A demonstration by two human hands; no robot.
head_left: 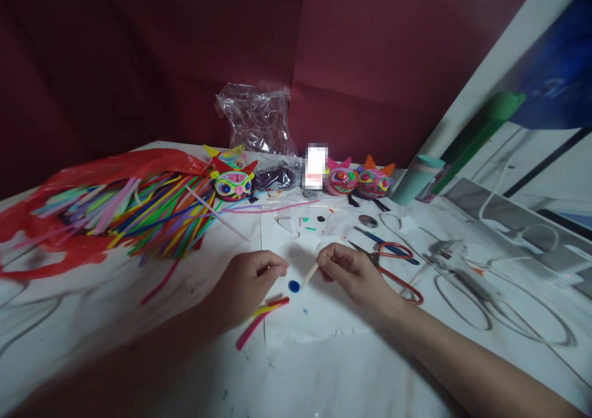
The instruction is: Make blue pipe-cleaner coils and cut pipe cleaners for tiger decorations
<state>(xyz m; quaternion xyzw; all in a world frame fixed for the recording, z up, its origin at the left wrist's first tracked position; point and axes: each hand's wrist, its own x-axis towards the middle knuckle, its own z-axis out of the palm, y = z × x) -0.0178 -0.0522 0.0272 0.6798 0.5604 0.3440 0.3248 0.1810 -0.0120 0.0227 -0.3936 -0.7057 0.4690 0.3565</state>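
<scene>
My right hand [345,273] pinches a pale, thin flat stick [309,276] between thumb and fingers. The stick's lower end points down beside a small dark blue disc [294,286] on a white sheet [314,319]. Across from it, my left hand [250,282] has its thumb and fingers drawn together; what is between them, if anything, is hidden. Short red and yellow fuzzy strips [263,319] lie just below the left hand. Scissors [393,251] with red handles rest just beyond my right hand, beside a dark blue slender tool [407,256].
Colourful fuzzy stems [152,208] spread over a red plastic bag [134,162] at left. Decorated animal heads [234,184] stand at the back, near a clear plastic bag [256,116]. A green cylinder [419,177], a glue gun [467,276] and looping cords occupy the right.
</scene>
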